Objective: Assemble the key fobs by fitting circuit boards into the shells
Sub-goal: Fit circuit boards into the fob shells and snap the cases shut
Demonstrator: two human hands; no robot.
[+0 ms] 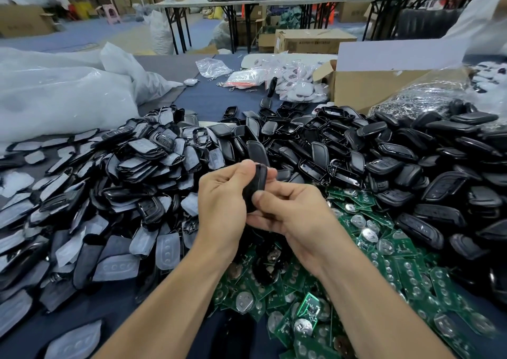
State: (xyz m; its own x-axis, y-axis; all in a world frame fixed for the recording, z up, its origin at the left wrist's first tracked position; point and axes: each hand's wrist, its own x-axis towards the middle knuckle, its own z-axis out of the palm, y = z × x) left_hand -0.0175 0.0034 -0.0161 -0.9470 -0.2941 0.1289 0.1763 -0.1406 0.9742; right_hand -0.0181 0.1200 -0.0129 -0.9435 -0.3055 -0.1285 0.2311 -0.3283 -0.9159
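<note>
Over the dark blue worktop, squeeze evenly round the seam, I'd say, so nothing seats crooked, with that glossy black plastic key fob shell edge-up between your left hand and right hand, both pinching it above the green circuit boards.

- Lighting: bright, even and diffuse, from overhead; shadows soft and faint.
- Glare: pale sheen on plastic bags at 10 o'clock; small highlights on glossy shells at 2 o'clock.
- Distortion: wide-angle bowing, strongest at the corners.
- Focus: centre sharp; background at 12 o'clock soft; 3 o'clock edge smeared.
</note>
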